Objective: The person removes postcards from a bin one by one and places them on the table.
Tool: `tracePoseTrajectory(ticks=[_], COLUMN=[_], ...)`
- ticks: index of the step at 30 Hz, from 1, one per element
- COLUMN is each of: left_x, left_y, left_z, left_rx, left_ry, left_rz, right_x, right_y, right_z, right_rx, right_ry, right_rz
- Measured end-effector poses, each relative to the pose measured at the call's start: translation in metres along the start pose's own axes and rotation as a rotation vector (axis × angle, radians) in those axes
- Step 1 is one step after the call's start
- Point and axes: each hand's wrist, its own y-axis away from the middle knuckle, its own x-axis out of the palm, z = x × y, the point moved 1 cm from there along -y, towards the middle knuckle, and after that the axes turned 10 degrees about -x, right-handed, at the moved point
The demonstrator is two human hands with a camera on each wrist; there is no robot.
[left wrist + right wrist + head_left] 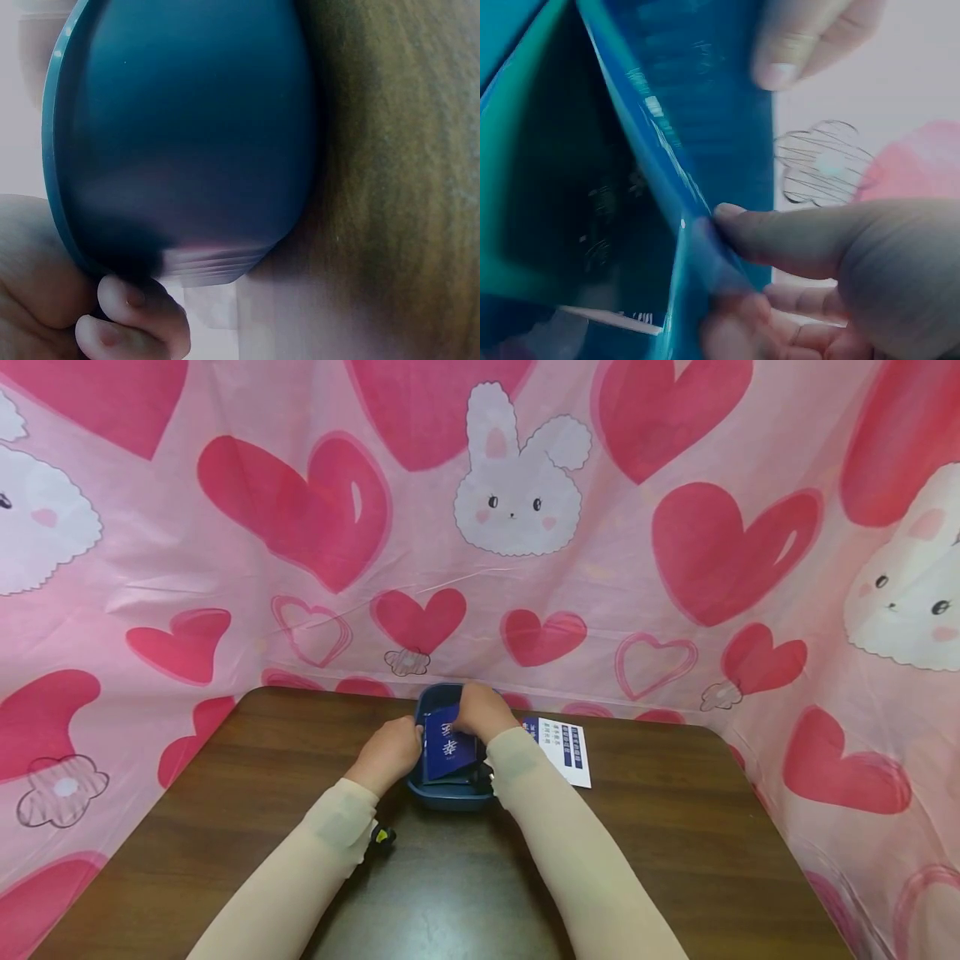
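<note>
A dark blue plastic tub stands near the back of the table. My left hand grips its left rim, and in the left wrist view the fingers curl over the edge. A flat blue packet or card with white characters lies tilted inside the tub. My right hand reaches in from above and pinches the packet's edge between thumb and fingers. Behind it in the right wrist view shows a dark panel with faint lettering; whether it belongs to the same packet I cannot tell.
A white sheet with blue print lies right of the tub, partly behind the right forearm. The brown wooden table reaches back to a pink curtain with hearts and rabbits. Small black devices sit at both wrists.
</note>
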Motion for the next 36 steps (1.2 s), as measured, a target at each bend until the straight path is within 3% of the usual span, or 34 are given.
tracePoseTrajectory(ticks=[7,17,22,27,32,36], left_x=[0.001,0.002,0.001,0.0,0.0,0.001], left_y=[0.0,-0.001,-0.001,0.001,0.001,0.0], left_z=[0.001,0.0,0.0,-0.002,-0.002,-0.001], left_rx=[0.028,0.034,0.024,0.013,0.016,0.009], left_ry=[-0.018,-0.041,-0.031,-0.03,-0.036,-0.035], left_rz=[-0.026,-0.053,-0.041,-0.035,-0.038,-0.037], right_x=[-0.025,-0.05,-0.07,-0.083,-0.091,-0.097], right_y=[0.018,0.041,0.058,0.075,0.091,0.102], right_z=[-0.002,-0.039,-0.07,-0.106,-0.138,-0.161], right_rx=[0.059,0.025,0.016,0.073,0.108,0.135], right_ry=[-0.364,-0.668,-0.727,-0.807,-0.894,-0.883], right_rz=[0.024,-0.083,-0.157,-0.226,-0.24,-0.223])
